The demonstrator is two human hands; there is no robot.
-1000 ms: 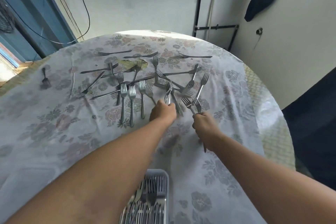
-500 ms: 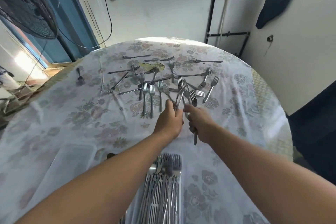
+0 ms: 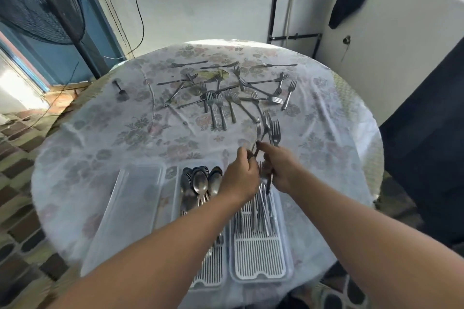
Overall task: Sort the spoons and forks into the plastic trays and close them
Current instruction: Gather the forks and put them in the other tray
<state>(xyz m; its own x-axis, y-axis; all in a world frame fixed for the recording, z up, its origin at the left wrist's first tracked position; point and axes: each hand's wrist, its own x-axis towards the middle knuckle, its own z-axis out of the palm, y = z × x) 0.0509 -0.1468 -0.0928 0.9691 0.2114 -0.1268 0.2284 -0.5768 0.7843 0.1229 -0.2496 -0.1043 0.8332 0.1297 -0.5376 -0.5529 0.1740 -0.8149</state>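
Round desk (image 3: 100, 133) under a floral cloth: your fork bundle has come back over the trays.

Left of your grips, a clear lid (image 3: 130, 208) lies beside the spoon tray (image 3: 200, 188). Your left hand (image 3: 241, 178) and right hand (image 3: 281, 170), both clamped on the gathered forks (image 3: 267, 130), have pulled back from the scattered forks (image 3: 226, 93) beyond them and now sit over the fork tray (image 3: 258, 258). Next is likely dropping the bundle in; many forks remain.

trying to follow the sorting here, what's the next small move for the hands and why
Probably lower the bunch of steel forks, gripped by the right hand and left hand, into the clear plastic slatted tray just below, which already holds forks; the neighbouring tray holds steel spoons.
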